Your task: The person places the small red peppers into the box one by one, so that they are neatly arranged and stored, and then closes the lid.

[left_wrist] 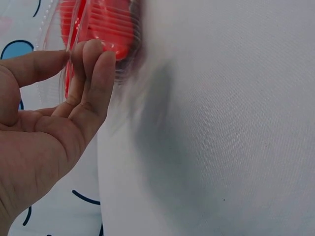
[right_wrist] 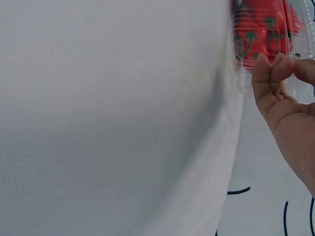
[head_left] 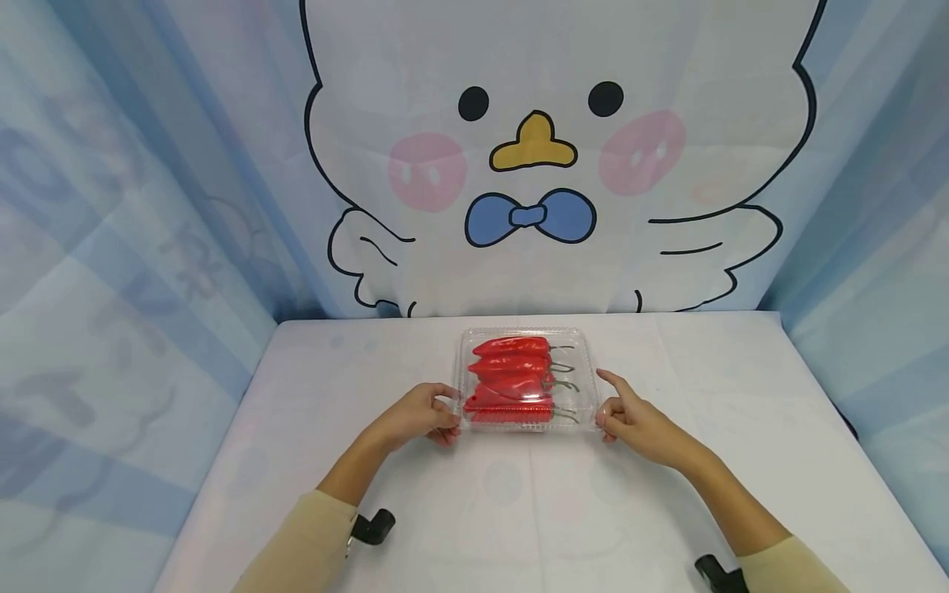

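A clear plastic clamshell box [head_left: 586,350] holds several red peppers [head_left: 511,365] laid side by side, their green stems toward the right. Its lid looks closed over them. At the box's left edge my left hand [head_left: 423,414] pinches the rim between thumb and fingers, as the left wrist view also shows. My right hand [head_left: 643,422] grips the opposite edge near the front corner, its index finger stretched out away from the box. In the right wrist view the fingertips [right_wrist: 261,61] touch the ribbed side wall, with the peppers' stems visible through it.
A white cloth covers the table [head_left: 519,511] under the box. Behind it hangs a curtain [head_left: 534,272] with a cartoon face and blue bow tie; blue curtains [head_left: 126,329] flank both sides. Black wrist mounts [head_left: 373,527] stick out at both sleeves.
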A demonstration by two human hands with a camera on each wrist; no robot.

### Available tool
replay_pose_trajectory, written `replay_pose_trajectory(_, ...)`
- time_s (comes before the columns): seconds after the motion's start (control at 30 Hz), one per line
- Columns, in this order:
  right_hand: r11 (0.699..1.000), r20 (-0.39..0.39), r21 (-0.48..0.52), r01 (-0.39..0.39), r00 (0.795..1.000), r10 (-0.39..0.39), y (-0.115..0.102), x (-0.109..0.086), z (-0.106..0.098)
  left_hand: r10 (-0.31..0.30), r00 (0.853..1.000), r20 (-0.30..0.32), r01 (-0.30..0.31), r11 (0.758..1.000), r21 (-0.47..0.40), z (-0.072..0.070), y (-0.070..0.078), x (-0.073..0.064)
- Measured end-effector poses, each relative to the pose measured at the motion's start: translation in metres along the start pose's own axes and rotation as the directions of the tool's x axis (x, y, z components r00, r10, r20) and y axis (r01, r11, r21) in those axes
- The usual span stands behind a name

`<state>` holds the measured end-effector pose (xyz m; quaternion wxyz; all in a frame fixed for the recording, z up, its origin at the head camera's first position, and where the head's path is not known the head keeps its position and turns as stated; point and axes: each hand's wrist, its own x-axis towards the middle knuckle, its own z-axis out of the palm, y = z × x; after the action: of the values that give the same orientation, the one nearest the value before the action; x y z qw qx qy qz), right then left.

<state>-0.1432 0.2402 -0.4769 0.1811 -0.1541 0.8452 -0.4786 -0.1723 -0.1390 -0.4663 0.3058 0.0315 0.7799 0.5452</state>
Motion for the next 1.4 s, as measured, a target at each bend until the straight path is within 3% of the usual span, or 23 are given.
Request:
replay_pose_trajectory(0.9,0.999,-0.02,-0.046,-0.019,1.0,0.018,0.0014,-0.0008,0.0001,-0.019,1.0,-0.014,0.019,1.0,-0.005,0.0016,0.0028,-0.0017)
replay_pose_trajectory(1.4,0.999,-0.033,-0.032,-0.008,0.999,0.007,-0.0006,-0.0022,0.0012,0.008,1.0,0.0,-0.008,1.0,0.008,-0.0007,-0.0028,-0.0002)
